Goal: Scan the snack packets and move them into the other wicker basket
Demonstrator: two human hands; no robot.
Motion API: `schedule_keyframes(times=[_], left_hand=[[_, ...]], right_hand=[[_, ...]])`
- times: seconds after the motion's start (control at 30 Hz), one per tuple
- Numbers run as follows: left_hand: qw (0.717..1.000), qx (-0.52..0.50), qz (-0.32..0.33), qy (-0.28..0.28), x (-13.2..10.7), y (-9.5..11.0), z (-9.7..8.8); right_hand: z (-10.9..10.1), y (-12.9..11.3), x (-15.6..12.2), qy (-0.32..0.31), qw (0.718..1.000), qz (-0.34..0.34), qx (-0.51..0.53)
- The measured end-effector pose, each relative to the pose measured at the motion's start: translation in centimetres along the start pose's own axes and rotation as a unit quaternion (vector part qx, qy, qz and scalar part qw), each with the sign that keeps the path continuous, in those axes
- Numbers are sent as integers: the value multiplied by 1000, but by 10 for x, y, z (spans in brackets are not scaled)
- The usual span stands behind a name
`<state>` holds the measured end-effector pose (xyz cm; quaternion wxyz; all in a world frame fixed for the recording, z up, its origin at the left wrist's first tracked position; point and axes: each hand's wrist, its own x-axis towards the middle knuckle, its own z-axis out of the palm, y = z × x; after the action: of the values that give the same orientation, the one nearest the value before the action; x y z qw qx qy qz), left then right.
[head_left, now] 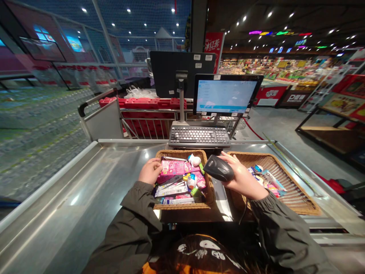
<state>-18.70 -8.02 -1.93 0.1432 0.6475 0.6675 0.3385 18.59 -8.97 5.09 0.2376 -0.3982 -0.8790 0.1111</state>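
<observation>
My right hand is wrapped round a black handheld barcode scanner, its head aimed left over the left wicker basket. That basket is full of small packaged goods. My left hand grips the edge of a pink flat package lying on top of them. A second wicker basket to the right holds a few packets.
Both baskets sit on a steel checkout counter. Behind them are a keyboard, a lit touchscreen and a second monitor's back. A shopping trolley with red crates stands beyond the counter. Store shelves lie far right.
</observation>
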Motion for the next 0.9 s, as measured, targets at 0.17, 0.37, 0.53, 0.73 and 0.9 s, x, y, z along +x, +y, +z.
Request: schedule_keyframes(times=[0.17,0.37,0.53,0.73,0.9], left_hand=[[998,13,-10,-62,-15,-18,5],[982,81,-17,-171,-43,-18,7],[977,195,-31,-82,-52,5,4],[982,163,45,-87,-41,37,6],[976,140,130,-102,-26,69,23]], right_hand=[[-3,4,-5,2,1000,2,-5],[-5,13,-12,5,1000,22,-4],[-4,22,-16,8,1000,24,-4],[-19,29,-26,35,998,40,-16],[-43,45,-48,73,994,71,-37]])
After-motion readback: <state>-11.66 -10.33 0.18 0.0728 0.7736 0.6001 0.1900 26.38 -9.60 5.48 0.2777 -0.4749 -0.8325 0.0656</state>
